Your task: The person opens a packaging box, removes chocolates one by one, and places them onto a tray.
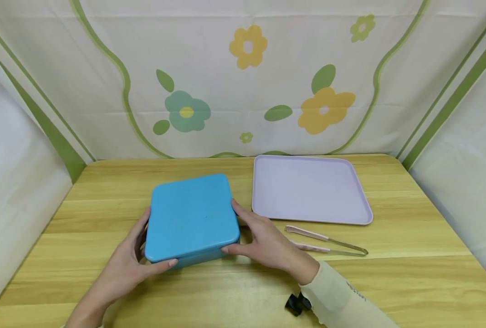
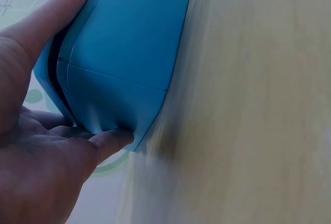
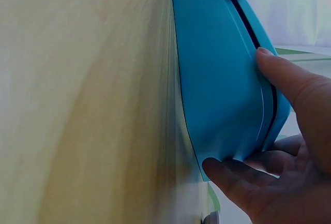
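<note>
A blue lidded box [image 1: 203,257] stands on the table, left of centre, turned a little askew. Its smooth lid [image 1: 191,214] sits on top, with a dark gap under the lid's rim in both wrist views. My left hand [image 1: 121,269] grips the near left corner, thumb along the front at the lid's edge and fingers round the side. The near right corner is held by my right hand [image 1: 269,241], its thumb at the rim in front. Lower fingers of both hands touch the box body in the wrist views. Whatever the box contains is hidden.
A pale purple tray [image 1: 310,189] lies at the back right. In front of it are tongs [image 1: 329,241] with pink grips and metal arms, close to my right wrist. A small black object [image 1: 296,304] is by the right sleeve. Flowered cloth [image 1: 226,91] walls off the back.
</note>
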The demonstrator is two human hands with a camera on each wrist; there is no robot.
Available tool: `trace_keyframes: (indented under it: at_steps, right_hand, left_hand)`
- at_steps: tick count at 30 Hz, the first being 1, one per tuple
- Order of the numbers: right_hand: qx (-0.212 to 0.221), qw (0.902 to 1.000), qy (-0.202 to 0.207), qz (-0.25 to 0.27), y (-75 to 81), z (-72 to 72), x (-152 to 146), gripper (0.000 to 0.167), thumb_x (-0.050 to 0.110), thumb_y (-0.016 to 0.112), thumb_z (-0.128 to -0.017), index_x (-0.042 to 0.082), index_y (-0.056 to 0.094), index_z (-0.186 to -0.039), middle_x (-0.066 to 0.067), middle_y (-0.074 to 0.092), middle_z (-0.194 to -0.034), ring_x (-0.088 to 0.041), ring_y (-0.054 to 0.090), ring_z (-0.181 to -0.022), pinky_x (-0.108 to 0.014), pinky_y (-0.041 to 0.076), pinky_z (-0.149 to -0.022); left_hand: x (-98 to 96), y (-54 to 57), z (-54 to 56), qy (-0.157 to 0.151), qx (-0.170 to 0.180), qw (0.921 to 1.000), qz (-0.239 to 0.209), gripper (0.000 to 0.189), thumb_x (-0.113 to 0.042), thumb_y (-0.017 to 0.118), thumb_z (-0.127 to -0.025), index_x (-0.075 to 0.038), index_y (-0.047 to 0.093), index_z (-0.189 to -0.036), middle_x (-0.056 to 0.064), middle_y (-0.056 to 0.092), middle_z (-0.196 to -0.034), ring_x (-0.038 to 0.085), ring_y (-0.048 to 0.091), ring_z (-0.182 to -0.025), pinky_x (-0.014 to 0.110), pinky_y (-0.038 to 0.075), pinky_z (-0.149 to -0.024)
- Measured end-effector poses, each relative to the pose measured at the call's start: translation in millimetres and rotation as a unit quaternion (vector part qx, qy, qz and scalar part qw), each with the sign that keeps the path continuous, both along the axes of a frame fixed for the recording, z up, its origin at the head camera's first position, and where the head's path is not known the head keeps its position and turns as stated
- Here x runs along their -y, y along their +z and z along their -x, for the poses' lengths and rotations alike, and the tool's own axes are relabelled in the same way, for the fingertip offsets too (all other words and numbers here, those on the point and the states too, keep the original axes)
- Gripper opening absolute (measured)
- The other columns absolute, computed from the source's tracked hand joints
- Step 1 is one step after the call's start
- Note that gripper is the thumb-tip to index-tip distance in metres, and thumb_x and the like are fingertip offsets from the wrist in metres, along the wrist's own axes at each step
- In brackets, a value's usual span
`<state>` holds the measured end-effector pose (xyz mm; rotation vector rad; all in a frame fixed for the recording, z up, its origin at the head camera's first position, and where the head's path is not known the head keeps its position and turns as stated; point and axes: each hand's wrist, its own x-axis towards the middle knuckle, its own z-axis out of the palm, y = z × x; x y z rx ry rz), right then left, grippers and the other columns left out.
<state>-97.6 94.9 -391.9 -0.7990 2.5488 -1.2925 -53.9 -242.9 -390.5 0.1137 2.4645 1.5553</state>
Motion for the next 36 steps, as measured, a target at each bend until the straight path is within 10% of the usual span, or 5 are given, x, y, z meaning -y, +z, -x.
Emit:
trace_keyframes:
  at_steps: [11, 20, 28, 32, 36]
  right_hand:
    - [-0.002, 0.9999, -0.009, -0.01, 3.6, -1.1, -0.7, 0.108, 0.046, 0.087, -0.091, 0.016, 0.023, -0.173, 0.001, 0.013, -0.182, -0.029, 0.017, -0.168, -0.059, 0.029, -0.131]
    - [-0.041, 0.9985, 0.007, 0.036, 4.9, 8.0, 0.4, 0.102, 0.035, 0.09, -0.089, 0.005, 0.034, -0.168, -0.013, 0.033, -0.176, -0.033, 0.029, -0.164, -0.061, 0.034, -0.128]
    - [-0.007, 0.9977, -0.028, 0.062, 21.7, 19.5, 5.3, 0.091, 0.037, 0.088, -0.092, 0.011, 0.042, -0.166, -0.005, 0.048, -0.168, -0.025, 0.041, -0.159, -0.055, 0.039, -0.127]
    - [0.013, 0.9943, -0.074, 0.076, 28.5, 27.2, 10.0, 0.081, 0.04, 0.087, -0.092, 0.016, 0.051, -0.161, -0.002, 0.057, -0.162, -0.026, 0.049, -0.154, -0.055, 0.044, -0.123]
    - [0.044, 0.9864, -0.119, 0.105, 33.5, 33.7, 14.5, 0.072, 0.044, 0.083, -0.094, 0.02, 0.059, -0.156, -0.002, 0.061, -0.158, -0.034, 0.056, -0.148, -0.058, 0.048, -0.118]
  left_hand:
    - [3.4, 3.3, 2.0, -0.008, 0.002, 0.9995, 0.03, 0.129, -0.032, 0.09, -0.09, -0.032, -0.01, -0.172, 0.01, 0.003, -0.182, 0.05, 0.024, -0.162, 0.01, 0.045, -0.102]
    - [10.7, 9.0, 3.1, -0.018, 0.003, 0.9969, 0.076, 0.12, -0.035, 0.086, -0.094, -0.047, -0.007, -0.169, 0.011, 0.001, -0.182, 0.056, 0.02, -0.161, 0.069, 0.031, -0.119]
    - [19.9, 10.6, 10.5, -0.027, -0.057, 0.9945, 0.084, 0.096, -0.026, 0.07, -0.107, -0.038, 0.002, -0.172, 0.027, 0.012, -0.179, 0.061, 0.025, -0.157, 0.016, 0.035, -0.12]
    - [17.8, 13.9, 15.8, -0.009, -0.07, 0.9939, 0.085, 0.084, -0.026, 0.062, -0.111, -0.036, 0.005, -0.173, 0.03, 0.02, -0.176, 0.065, 0.03, -0.153, 0.071, 0.034, -0.12]
    - [15.9, 16.5, 21.7, 0.0, -0.084, 0.993, 0.083, 0.076, -0.027, 0.057, -0.114, -0.029, 0.01, -0.174, 0.026, 0.021, -0.177, 0.064, 0.035, -0.15, 0.066, 0.042, -0.114]
